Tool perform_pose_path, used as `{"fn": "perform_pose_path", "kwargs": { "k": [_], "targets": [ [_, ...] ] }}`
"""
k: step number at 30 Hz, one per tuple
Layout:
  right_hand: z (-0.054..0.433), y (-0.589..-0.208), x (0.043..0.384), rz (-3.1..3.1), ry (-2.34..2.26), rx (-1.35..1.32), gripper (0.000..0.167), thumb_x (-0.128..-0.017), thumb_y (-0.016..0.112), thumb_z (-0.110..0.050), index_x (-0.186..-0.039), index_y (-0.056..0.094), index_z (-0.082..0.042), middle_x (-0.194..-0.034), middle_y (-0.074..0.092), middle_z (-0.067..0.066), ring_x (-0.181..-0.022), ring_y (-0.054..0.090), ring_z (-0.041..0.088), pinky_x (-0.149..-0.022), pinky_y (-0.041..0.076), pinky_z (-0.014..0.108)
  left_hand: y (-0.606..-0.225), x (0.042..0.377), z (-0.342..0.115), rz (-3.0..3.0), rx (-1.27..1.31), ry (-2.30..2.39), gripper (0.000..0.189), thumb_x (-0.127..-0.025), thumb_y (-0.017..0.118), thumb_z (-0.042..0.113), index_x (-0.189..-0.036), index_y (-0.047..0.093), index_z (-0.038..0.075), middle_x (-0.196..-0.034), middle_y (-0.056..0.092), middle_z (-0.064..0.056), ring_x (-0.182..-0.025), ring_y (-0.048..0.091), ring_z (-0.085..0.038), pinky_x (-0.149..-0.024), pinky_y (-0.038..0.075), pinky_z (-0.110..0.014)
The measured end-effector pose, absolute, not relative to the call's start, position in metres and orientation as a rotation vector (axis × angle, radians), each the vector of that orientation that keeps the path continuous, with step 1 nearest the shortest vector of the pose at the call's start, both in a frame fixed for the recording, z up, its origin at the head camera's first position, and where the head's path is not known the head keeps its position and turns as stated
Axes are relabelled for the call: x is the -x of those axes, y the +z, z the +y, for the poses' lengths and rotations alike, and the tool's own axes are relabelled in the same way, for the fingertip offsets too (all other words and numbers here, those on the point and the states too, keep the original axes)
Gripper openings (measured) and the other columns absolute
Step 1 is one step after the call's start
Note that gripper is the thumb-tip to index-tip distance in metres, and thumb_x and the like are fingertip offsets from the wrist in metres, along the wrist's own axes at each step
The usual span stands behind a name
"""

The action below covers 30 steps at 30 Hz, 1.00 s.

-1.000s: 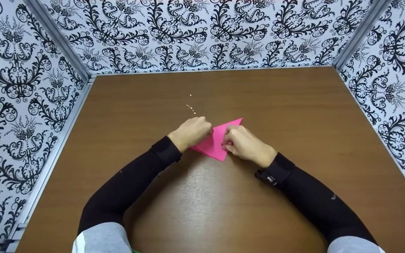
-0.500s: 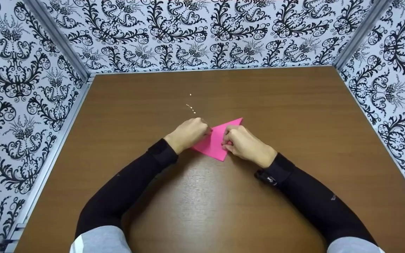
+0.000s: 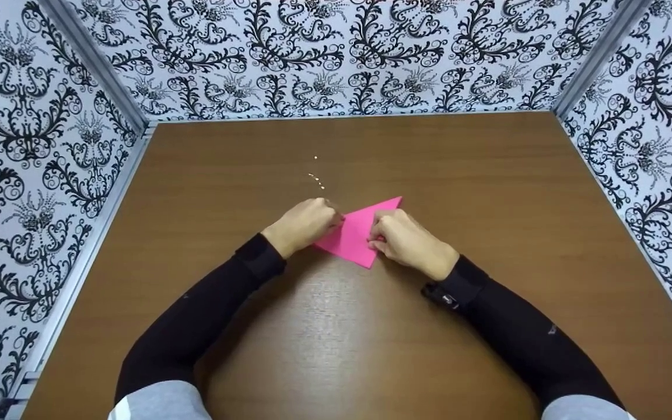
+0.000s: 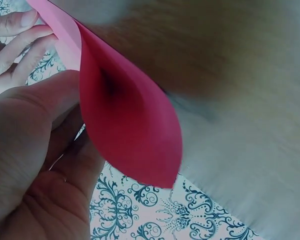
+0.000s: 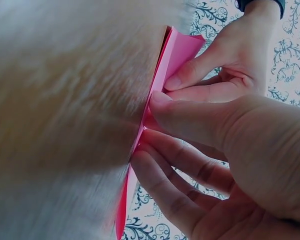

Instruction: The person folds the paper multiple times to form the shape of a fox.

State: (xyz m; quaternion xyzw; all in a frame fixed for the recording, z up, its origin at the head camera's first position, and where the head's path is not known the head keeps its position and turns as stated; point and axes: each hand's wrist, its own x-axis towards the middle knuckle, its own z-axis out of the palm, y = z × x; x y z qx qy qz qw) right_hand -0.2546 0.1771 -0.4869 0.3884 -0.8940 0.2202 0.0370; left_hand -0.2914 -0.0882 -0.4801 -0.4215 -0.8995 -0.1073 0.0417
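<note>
A folded sheet of pink paper (image 3: 356,239) lies at mid-table between both hands in the head view. My left hand (image 3: 307,226) pinches its left part with thumb and fingers. In the left wrist view the near end of the paper (image 4: 135,135) bulges into an open loop, with the left thumb against its side. My right hand (image 3: 410,240) holds the right part, its thumb and fingertips drawn together on the paper. From the right wrist view, the right thumb (image 5: 185,112) presses the folded layers while the other fingertips line up along the edge.
Several small white bits (image 3: 317,179) lie on the brown wooden table (image 3: 458,163) beyond the paper. Patterned black-and-white walls (image 3: 324,58) with grey metal corner posts stand around the back and sides.
My left hand has slid a little left and toward me along the paper, baring more of its pink surface. The right hand stays in nearly the same place.
</note>
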Motion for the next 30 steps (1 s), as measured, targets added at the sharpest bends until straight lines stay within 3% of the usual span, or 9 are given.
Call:
{"fn": "perform_pose_path", "kwargs": {
  "k": [12, 19, 30],
  "targets": [
    [0.176, -0.486, 0.252, -2.702, 0.649, -1.26, 0.004, -0.102, 0.087, 0.0, -0.099, 0.09, 0.001, -0.112, 0.088, 0.019, -0.108, 0.086, 0.034, -0.094, 0.073, 0.048, -0.484, 0.289, -0.102, -2.769, 1.344, -0.345, 0.016, -0.112, 0.076, 0.005, -0.119, 0.09, 0.001, -0.13, 0.088, -0.018, -0.122, 0.086, -0.035, -0.104, 0.072, -0.045],
    [0.177, -0.488, 0.254, -2.686, 0.622, -1.277, 0.006, -0.102, 0.086, 0.0, -0.106, 0.091, 0.0, -0.105, 0.089, 0.016, -0.101, 0.087, 0.033, -0.09, 0.073, 0.049, -0.484, 0.288, -0.104, -2.786, 1.319, -0.408, 0.019, -0.111, 0.077, 0.007, -0.125, 0.088, -0.001, -0.132, 0.087, -0.02, -0.123, 0.086, -0.037, -0.105, 0.072, -0.045],
    [0.175, -0.488, 0.253, -2.701, 0.565, -1.243, 0.013, -0.103, 0.086, -0.001, -0.091, 0.087, -0.006, -0.088, 0.084, 0.008, -0.08, 0.08, 0.026, -0.074, 0.071, 0.045, -0.482, 0.283, -0.115, -2.757, 1.321, -0.39, 0.019, -0.11, 0.079, 0.007, -0.124, 0.088, -0.001, -0.128, 0.088, -0.02, -0.118, 0.087, -0.036, -0.102, 0.072, -0.045]
  ]
}}
